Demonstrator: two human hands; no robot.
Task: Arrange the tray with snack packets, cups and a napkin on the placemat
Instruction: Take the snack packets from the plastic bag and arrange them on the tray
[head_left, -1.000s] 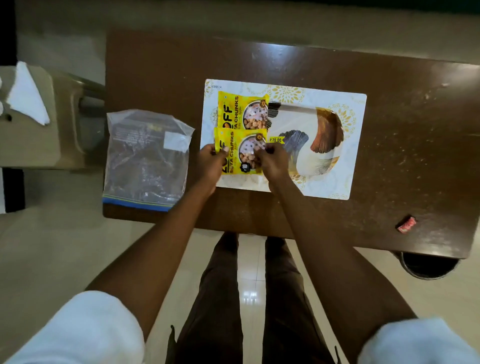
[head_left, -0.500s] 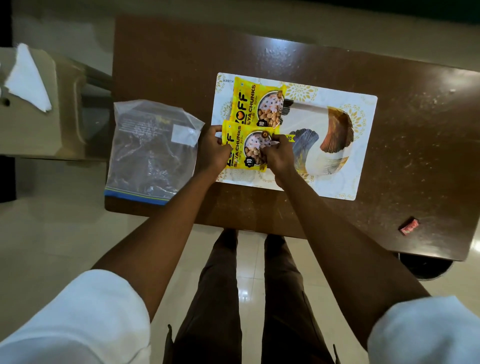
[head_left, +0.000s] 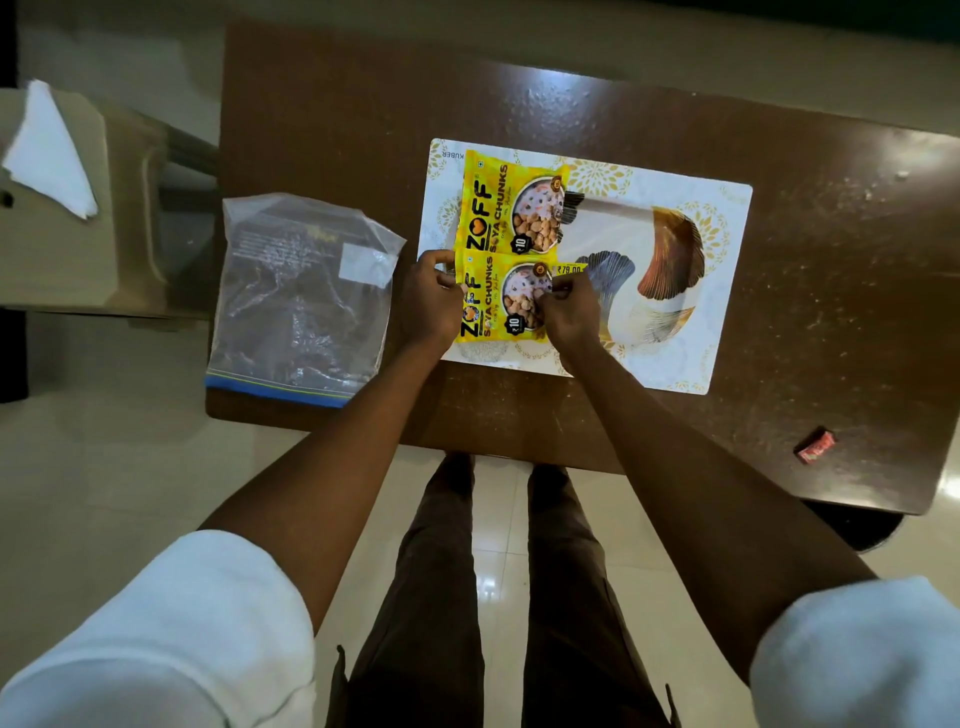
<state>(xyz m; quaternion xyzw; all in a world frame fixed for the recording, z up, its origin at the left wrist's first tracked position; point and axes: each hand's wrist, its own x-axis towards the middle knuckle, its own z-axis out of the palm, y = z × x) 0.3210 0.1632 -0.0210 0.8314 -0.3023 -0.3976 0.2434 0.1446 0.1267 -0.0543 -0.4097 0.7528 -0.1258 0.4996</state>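
Note:
A white tray (head_left: 613, 228) with feather patterns lies on a white and gold placemat (head_left: 727, 291) on the brown table. Two yellow soya chunks snack packets lie at the tray's left end: the far packet (head_left: 511, 202) and the near packet (head_left: 496, 299). My left hand (head_left: 428, 301) pinches the near packet's left edge. My right hand (head_left: 569, 312) pinches its right edge, covering part of the picture on the packet. No cups are in view. A white napkin (head_left: 49, 150) lies on the beige surface at the far left.
A clear plastic bag (head_left: 301, 296) with a blue strip lies on the table's left part. A small red wrapper (head_left: 816, 446) sits near the table's right front edge. A beige chair or stand (head_left: 78, 260) stands left of the table. My legs are under the front edge.
Both hands have shifted the near packet slightly toward the far packet, and their fingers now pinch its edges. The camera view has drifted a little.

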